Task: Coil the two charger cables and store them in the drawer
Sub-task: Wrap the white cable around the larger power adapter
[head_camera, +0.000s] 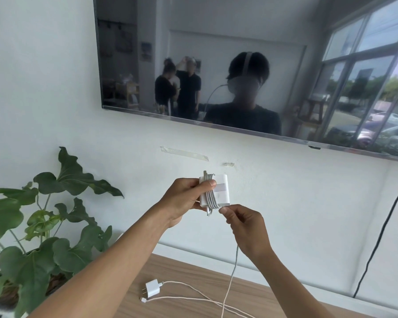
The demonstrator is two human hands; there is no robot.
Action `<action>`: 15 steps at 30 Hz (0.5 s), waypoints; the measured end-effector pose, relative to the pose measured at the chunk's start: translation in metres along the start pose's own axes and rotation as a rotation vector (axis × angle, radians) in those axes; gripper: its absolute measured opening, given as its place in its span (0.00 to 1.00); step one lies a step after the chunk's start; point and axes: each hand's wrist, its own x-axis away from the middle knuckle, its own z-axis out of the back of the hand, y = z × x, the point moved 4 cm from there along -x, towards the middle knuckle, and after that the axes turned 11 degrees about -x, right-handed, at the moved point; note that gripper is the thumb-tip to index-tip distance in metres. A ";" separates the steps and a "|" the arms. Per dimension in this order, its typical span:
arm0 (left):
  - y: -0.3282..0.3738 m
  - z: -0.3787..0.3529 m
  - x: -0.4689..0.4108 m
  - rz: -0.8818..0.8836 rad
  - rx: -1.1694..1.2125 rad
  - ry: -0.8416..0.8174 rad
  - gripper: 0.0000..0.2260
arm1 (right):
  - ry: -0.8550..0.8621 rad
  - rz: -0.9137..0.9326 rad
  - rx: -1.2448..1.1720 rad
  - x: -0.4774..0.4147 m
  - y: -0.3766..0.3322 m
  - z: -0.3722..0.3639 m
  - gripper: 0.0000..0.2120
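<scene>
power brick [217, 191] white | wound cable [210, 191] light grey | small plug adapter [153, 287] white | loose cable [177, 282] off-white | tabletop [274, 301] light brown wood grain | plant leaves [55, 226] dark green | wall cord [386, 226] black | wall [44, 88] pale bluish white | tape strips [184, 153] translucent beige | screen frame [216, 125] silver

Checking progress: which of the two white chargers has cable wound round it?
The large square white power brick in the left hand; the small white plug adapter lies on the wooden tabletop, cable loose.

Power brick [223, 191] in left hand [182, 200], its cable [236, 260] in right hand [245, 228].
</scene>
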 end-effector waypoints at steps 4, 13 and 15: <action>0.005 0.000 0.003 -0.024 -0.066 -0.123 0.11 | -0.122 0.003 0.047 -0.005 0.004 0.001 0.13; 0.003 0.001 0.018 -0.105 -0.471 -0.410 0.12 | -0.640 -0.596 -0.144 -0.008 -0.002 0.008 0.21; 0.000 0.000 0.020 -0.120 -0.564 -0.449 0.14 | -0.639 -0.694 -0.163 -0.007 -0.003 0.009 0.21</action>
